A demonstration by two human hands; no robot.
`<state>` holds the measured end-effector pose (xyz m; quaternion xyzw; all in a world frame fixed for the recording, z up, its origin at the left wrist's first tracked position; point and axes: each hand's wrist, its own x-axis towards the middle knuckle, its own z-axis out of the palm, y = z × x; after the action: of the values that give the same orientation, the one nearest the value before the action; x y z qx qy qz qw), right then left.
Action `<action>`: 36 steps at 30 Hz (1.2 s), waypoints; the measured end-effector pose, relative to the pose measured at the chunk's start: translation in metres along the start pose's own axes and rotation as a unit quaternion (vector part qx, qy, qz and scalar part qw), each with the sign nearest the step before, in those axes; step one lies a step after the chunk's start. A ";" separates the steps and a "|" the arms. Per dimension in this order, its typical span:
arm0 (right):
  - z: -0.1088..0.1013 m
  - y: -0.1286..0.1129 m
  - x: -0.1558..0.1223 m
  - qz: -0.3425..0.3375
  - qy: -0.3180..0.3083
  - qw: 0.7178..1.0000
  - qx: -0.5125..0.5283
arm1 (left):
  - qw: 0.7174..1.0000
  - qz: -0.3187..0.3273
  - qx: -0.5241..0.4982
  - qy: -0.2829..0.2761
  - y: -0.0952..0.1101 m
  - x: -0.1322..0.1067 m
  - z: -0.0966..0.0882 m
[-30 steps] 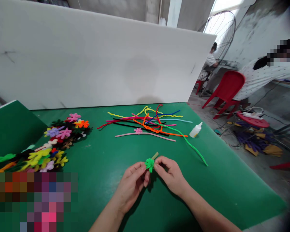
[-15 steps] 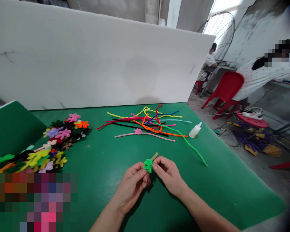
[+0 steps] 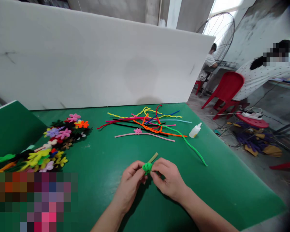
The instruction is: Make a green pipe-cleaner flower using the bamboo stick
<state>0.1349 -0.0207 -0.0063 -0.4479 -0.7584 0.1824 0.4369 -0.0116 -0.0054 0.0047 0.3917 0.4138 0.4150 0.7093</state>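
Note:
A small green pipe cleaner flower is held between both hands above the green table. My left hand pinches it from the left, thumb and fingers closed. From the right, my right hand is closed at the flower's edge, fingertips touching its loops. A flat tan strip sticks out behind the flower, up and to the right; its lower end is hidden. Beyond the hands, a green pipe cleaner curves across the table, and a pink flower lies by a pale pink pipe cleaner.
Loose pipe cleaners in several colours lie toward the white board. A white glue bottle stands at the right. Many fuzzy flowers are heaped at the left. A red chair and another person are beyond the table.
The green flower has tipped, its loops now seen more from the side. More of the tan strip shows behind it. My right hand has shifted slightly, its fingers lower against the flower.

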 end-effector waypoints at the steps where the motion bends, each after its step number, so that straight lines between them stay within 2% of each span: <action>1: 0.000 0.000 0.000 -0.003 0.001 1.000 -0.002 | 1.000 0.013 0.021 0.005 0.000 0.000 0.000; 4: -0.001 -0.001 -0.001 0.008 -0.003 1.000 0.009 | 0.993 0.062 0.094 0.033 0.002 -0.001 0.002; 8: -0.002 -0.002 -0.001 0.049 -0.016 0.997 0.051 | 0.980 0.120 0.136 0.087 0.005 -0.003 0.005; 11: -0.002 -0.002 -0.001 0.074 -0.001 0.994 0.085 | 0.962 0.179 0.175 0.107 0.006 -0.005 0.007; 16: -0.003 -0.002 -0.001 0.079 0.024 0.987 0.139 | 0.916 0.271 0.282 0.091 0.005 -0.006 0.005; 22: -0.003 -0.004 -0.001 0.082 0.011 0.985 0.149 | 0.880 0.318 0.342 0.085 -0.001 -0.007 0.001; 25: -0.002 -0.005 -0.001 0.085 0.014 0.988 0.130 | 0.885 0.317 0.332 0.084 -0.001 -0.007 0.002; 36: -0.002 -0.005 -0.002 0.083 0.031 0.990 0.113 | 0.929 0.263 0.243 0.090 0.004 -0.011 0.009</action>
<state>0.1347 -0.0249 -0.0031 -0.4625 -0.6794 0.2879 0.4915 -0.0075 -0.0158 0.0147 0.6077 0.4464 0.5073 0.4173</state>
